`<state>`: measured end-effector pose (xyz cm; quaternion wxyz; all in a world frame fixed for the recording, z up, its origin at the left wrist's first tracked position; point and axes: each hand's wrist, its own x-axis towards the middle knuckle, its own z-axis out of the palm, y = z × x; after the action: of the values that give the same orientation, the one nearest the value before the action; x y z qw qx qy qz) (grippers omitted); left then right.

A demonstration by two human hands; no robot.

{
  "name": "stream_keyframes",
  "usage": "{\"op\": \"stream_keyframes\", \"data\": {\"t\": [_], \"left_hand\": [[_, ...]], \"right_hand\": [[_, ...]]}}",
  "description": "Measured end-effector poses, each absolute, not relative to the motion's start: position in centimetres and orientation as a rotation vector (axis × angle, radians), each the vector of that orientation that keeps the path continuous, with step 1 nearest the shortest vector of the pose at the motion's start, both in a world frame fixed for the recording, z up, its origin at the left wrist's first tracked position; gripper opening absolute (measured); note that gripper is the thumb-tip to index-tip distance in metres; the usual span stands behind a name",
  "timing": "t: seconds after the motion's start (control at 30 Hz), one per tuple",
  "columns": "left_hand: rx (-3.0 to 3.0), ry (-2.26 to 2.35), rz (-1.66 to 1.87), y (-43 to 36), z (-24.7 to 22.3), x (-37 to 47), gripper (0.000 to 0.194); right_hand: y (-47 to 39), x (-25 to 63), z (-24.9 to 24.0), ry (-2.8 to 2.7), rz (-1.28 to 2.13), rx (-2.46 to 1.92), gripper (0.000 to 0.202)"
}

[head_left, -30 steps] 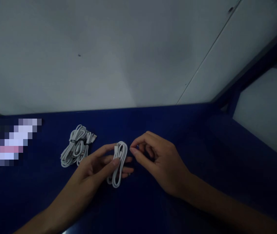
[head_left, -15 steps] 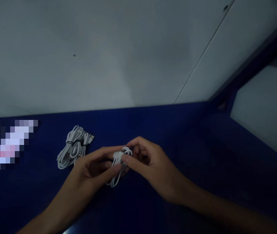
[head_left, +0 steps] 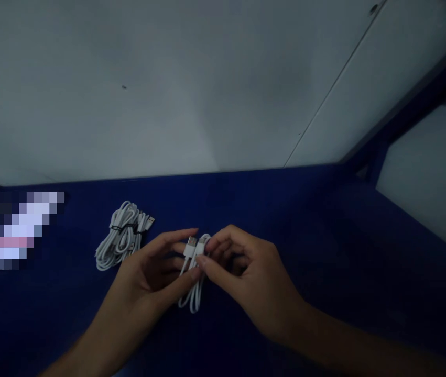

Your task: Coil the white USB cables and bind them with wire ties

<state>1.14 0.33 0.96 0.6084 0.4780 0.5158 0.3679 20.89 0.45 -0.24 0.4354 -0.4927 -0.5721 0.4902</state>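
A folded white USB cable [head_left: 194, 301] is held in the air between my two hands, its plug ends pointing up. My left hand [head_left: 154, 277] pinches the loops with the thumb in front and the fingers behind. With thumb and bent forefinger, my right hand [head_left: 248, 267] grips the cable's upper right part beside a white plug. The metal tip of one USB plug [head_left: 189, 246] shows by the left fingers. Left of my hands, a bundle of white cables [head_left: 118, 238] with dark ties lies on the blue table, partly hidden behind my left hand.
The dark blue tabletop [head_left: 215, 201] meets a pale grey panel [head_left: 160, 115] along its back edge. A blue frame post [head_left: 382, 152] rises at the right. At the far left lies a pixelated, bright-coloured area [head_left: 22, 230].
The plug ends have spread apart, so two plugs now stand side by side. My left forefinger has straightened upward. The view has shifted slightly.
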Motion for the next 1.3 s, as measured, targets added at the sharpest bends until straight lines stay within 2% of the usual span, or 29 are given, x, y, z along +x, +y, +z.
{"op": "stream_keyframes", "data": {"t": [0.1, 0.4, 0.77, 1.0, 1.3], "left_hand": [[1.127, 1.196, 0.798, 0.1, 0.9, 1.0, 0.049], [0.984, 1.14, 0.847, 0.5, 0.1, 0.2, 0.047], [0.926, 1.07, 0.807, 0.7, 0.4, 0.2, 0.03], [0.911, 1.076, 0.846, 0.9, 0.5, 0.3, 0.027], [0.769, 0.995, 0.845, 1.3, 0.6, 0.3, 0.024]], "right_hand": [[0.5, 21.1, -0.2, -1.414, 1.242, -1.241, 0.011], [0.4, 21.5, 0.0, -1.421, 1.272, -1.209, 0.009], [0.6, 21.8, -0.2, -1.294, 1.458, -1.158, 0.019], [1.0, 21.8, 0.3, -1.277, 1.529, -1.05, 0.032], [1.7, 22.0, 0.3, -1.192, 1.665, -1.032, 0.03]]}}
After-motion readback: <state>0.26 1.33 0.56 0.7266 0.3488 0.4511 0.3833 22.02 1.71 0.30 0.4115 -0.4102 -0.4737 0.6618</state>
